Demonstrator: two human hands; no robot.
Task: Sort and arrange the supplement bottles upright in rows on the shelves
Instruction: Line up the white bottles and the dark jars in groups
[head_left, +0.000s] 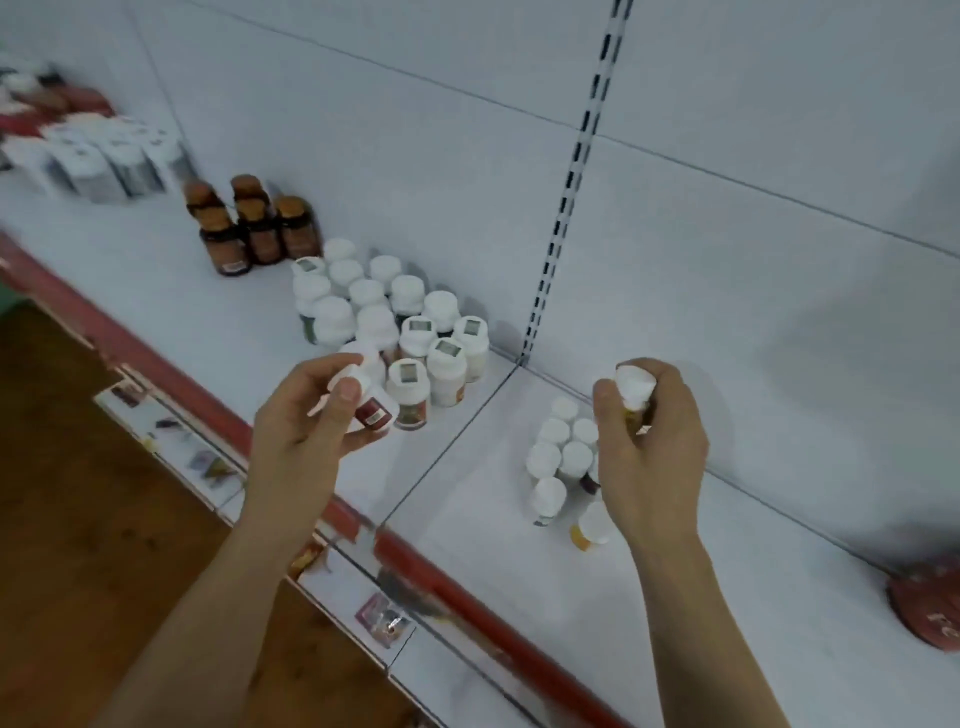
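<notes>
My left hand (311, 415) grips a white-capped bottle with a dark red label (371, 410) just in front of a cluster of upright white-capped bottles (395, 322) on the white shelf (234, 322). My right hand (649, 447) holds another white-capped bottle (634, 387) above a smaller group of upright white-capped bottles (561, 452) on the right shelf section. One yellow-labelled bottle (592, 527) stands at the front of that group, partly hidden by my wrist.
Several amber bottles with brown caps (249, 228) stand further left, and white and red bottles (83, 156) beyond them. A red round object (930, 608) lies at the far right. The shelf has a red front edge (467, 587) with price tags; a slotted upright (566, 197) divides the back panel.
</notes>
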